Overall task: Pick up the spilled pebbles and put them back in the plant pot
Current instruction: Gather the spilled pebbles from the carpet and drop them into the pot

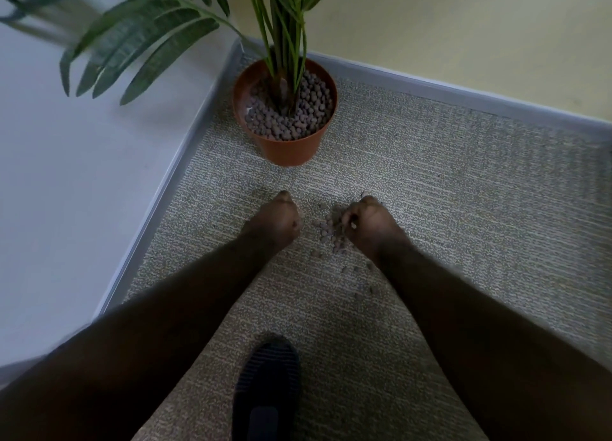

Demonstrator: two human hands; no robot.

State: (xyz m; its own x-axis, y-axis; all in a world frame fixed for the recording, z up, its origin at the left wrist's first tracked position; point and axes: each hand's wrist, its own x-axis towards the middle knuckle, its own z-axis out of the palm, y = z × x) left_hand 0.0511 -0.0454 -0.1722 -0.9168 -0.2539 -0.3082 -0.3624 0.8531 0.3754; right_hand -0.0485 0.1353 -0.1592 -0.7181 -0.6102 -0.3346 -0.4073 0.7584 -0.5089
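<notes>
A brown plant pot [291, 150] stands on the grey carpet in the corner, filled with round grey-brown pebbles around a palm's green stems. A small heap of spilled pebbles [331, 230] lies on the carpet in front of the pot, with a few strays trailing toward me. My left hand [280, 220] is curled into a fist just left of the heap; what it holds is hidden. My right hand [367, 223] rests on the right side of the heap, fingers bent down among the pebbles.
Two walls meet behind the pot, edged by a grey skirting board [430, 87]. Palm fronds [139, 39] hang over the left side. My foot in a dark shoe [266, 391] stands on the carpet [463, 192] below my arms.
</notes>
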